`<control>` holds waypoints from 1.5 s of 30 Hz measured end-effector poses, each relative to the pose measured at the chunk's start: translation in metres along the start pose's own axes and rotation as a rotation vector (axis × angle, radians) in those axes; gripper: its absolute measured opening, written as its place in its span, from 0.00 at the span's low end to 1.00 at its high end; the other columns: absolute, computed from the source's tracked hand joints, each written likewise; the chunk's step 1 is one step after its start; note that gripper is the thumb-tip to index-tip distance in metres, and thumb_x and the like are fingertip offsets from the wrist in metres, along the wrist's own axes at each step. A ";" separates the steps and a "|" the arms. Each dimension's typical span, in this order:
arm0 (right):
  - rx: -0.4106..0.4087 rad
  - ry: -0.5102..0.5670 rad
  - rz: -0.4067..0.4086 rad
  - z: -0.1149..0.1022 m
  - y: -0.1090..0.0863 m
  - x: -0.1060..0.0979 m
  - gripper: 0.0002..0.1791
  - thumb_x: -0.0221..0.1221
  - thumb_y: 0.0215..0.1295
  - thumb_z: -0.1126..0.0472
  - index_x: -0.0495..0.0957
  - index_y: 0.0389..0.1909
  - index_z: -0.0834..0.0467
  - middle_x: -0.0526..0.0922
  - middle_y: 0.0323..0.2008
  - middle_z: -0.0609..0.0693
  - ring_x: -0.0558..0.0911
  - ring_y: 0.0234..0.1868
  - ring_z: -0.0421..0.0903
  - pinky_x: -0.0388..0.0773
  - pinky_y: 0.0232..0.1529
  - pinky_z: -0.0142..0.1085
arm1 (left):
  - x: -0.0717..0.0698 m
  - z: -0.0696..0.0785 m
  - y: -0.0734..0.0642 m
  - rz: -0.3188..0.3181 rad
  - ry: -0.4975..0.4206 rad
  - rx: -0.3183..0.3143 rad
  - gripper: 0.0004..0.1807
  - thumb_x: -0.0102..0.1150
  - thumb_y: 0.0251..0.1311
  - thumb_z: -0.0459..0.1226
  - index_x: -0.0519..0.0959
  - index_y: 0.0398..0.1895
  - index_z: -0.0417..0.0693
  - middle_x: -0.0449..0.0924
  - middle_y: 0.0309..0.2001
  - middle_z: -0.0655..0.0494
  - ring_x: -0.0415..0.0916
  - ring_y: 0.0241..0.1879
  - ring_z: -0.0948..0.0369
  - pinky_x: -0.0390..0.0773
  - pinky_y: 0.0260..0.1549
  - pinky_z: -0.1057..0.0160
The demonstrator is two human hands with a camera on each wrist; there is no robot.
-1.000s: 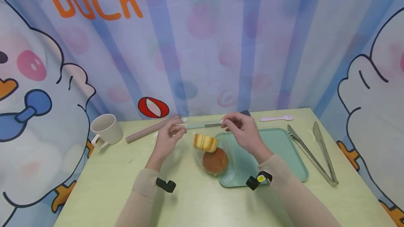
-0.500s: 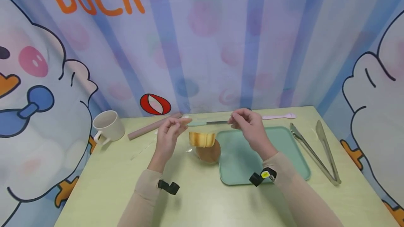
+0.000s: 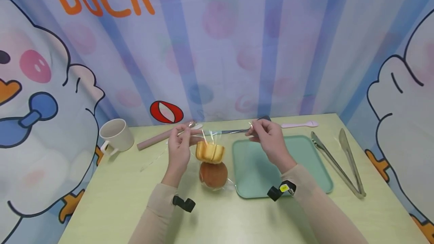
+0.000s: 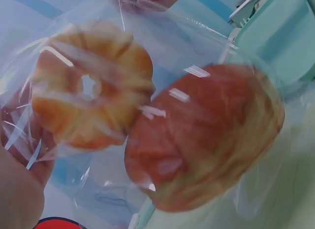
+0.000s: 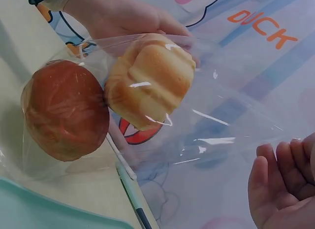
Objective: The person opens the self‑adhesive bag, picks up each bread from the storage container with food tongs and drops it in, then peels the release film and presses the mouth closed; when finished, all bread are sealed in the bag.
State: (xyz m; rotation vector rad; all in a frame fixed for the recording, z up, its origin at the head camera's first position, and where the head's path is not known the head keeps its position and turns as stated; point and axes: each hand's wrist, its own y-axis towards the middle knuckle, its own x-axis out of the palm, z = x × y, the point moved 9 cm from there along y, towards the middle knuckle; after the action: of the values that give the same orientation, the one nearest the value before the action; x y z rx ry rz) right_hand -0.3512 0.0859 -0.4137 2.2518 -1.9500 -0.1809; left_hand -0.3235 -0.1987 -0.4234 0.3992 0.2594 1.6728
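A clear plastic bag point(image 5: 211, 135) hangs between my two hands. Inside it, a yellow ring-shaped bread point(image 4: 93, 86) sits above a round brown bun point(image 3: 213, 175); the two touch. My left hand point(image 3: 179, 148) holds the bag's left side near its top, its fingers partly behind the film in the left wrist view. At the other upper corner, my right hand point(image 3: 268, 138) pinches the film between thumb and fingertips. The film is stretched between the hands and hard to see in the head view. Left of the green tray point(image 3: 283, 189), the breads hang over the table.
Metal tongs point(image 3: 339, 166) lie spread at the tray's right. A pink spoon-like utensil point(image 3: 300, 124) and a green-handled knife point(image 3: 234, 131) lie along the back edge. A mauve rolled tube point(image 3: 156, 140) and a beige mug point(image 3: 116, 135) are at the left. A patterned curtain hangs behind.
The bag with its breads has swung left, off the tray's left edge. My right hand has moved slightly right and my left hand has turned, its fingers now pointing right.
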 end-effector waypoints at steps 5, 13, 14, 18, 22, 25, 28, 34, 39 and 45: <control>-0.006 0.039 -0.044 0.001 0.000 0.006 0.19 0.50 0.84 0.55 0.77 0.41 0.68 0.83 0.41 0.57 0.88 0.43 0.44 0.87 0.49 0.39 | 0.002 0.002 -0.001 -0.002 -0.001 0.008 0.14 0.46 0.84 0.44 0.66 0.50 0.40 0.91 0.41 0.51 0.90 0.33 0.55 0.88 0.47 0.55; -0.050 0.015 -0.257 0.010 -0.009 0.029 0.37 0.43 0.83 0.38 0.72 0.65 0.69 0.80 0.52 0.63 0.85 0.55 0.55 0.86 0.54 0.41 | 0.000 0.002 -0.003 0.061 0.034 -0.007 0.21 0.47 0.82 0.49 0.65 0.54 0.37 0.91 0.45 0.46 0.89 0.35 0.55 0.87 0.45 0.58; -0.073 -0.002 -0.299 0.011 -0.012 0.033 0.41 0.44 0.80 0.34 0.70 0.68 0.69 0.79 0.53 0.65 0.84 0.57 0.58 0.85 0.55 0.44 | 0.000 0.002 -0.003 0.072 0.042 -0.007 0.21 0.47 0.82 0.51 0.66 0.53 0.39 0.91 0.45 0.45 0.89 0.35 0.55 0.86 0.43 0.58; -0.149 -0.032 -0.460 0.012 -0.024 0.047 0.58 0.53 0.64 0.22 0.65 0.74 0.69 0.74 0.61 0.71 0.78 0.62 0.68 0.81 0.61 0.56 | -0.004 0.003 -0.003 0.130 0.068 -0.007 0.17 0.48 0.80 0.53 0.68 0.50 0.49 0.90 0.47 0.42 0.89 0.34 0.55 0.85 0.41 0.59; -0.162 -0.088 -0.456 0.012 -0.025 0.056 0.49 0.66 0.64 0.32 0.70 0.72 0.65 0.77 0.63 0.65 0.79 0.63 0.63 0.80 0.62 0.54 | -0.006 0.006 -0.004 0.187 0.066 -0.003 0.12 0.47 0.82 0.49 0.69 0.49 0.51 0.90 0.46 0.43 0.88 0.34 0.56 0.86 0.40 0.60; -0.160 -0.158 -0.316 0.011 -0.018 0.051 0.26 0.69 0.71 0.49 0.80 0.63 0.58 0.84 0.56 0.56 0.84 0.56 0.53 0.84 0.53 0.41 | -0.005 0.008 -0.005 0.201 0.069 0.005 0.11 0.47 0.83 0.46 0.68 0.50 0.49 0.90 0.46 0.44 0.88 0.33 0.56 0.86 0.39 0.60; -0.174 -0.186 -0.176 0.007 -0.011 0.040 0.10 0.66 0.73 0.58 0.86 0.51 0.57 0.89 0.45 0.54 0.87 0.45 0.46 0.84 0.43 0.34 | -0.004 0.009 -0.006 0.204 0.074 0.004 0.11 0.48 0.83 0.44 0.67 0.50 0.45 0.90 0.45 0.43 0.88 0.32 0.55 0.87 0.41 0.59; -0.212 -0.146 -0.082 -0.001 -0.003 0.021 0.06 0.66 0.72 0.65 0.88 0.44 0.62 0.89 0.37 0.60 0.88 0.35 0.43 0.87 0.41 0.35 | -0.007 0.017 -0.008 0.149 0.060 0.044 0.08 0.52 0.81 0.39 0.71 0.48 0.41 0.89 0.44 0.41 0.90 0.34 0.48 0.88 0.44 0.53; -0.208 -0.117 -0.093 -0.006 0.001 0.014 0.07 0.67 0.70 0.66 0.89 0.45 0.64 0.90 0.38 0.62 0.89 0.35 0.45 0.87 0.41 0.36 | -0.011 0.018 -0.007 0.034 0.069 0.030 0.07 0.55 0.79 0.36 0.76 0.50 0.40 0.91 0.40 0.50 0.91 0.37 0.56 0.89 0.42 0.59; -0.210 -0.086 -0.111 -0.015 0.003 0.010 0.08 0.67 0.70 0.68 0.88 0.47 0.66 0.90 0.39 0.62 0.89 0.35 0.47 0.88 0.42 0.39 | -0.012 0.024 -0.002 -0.173 0.121 0.044 0.15 0.56 0.77 0.32 0.79 0.63 0.38 0.91 0.41 0.52 0.91 0.41 0.58 0.88 0.46 0.57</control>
State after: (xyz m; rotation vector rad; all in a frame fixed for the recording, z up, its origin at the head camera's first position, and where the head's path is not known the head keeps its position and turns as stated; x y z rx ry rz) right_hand -0.3503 0.0765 -0.3983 2.2474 -1.7529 -0.4804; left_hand -0.3108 -0.2118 -0.4040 0.2998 0.4104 1.5246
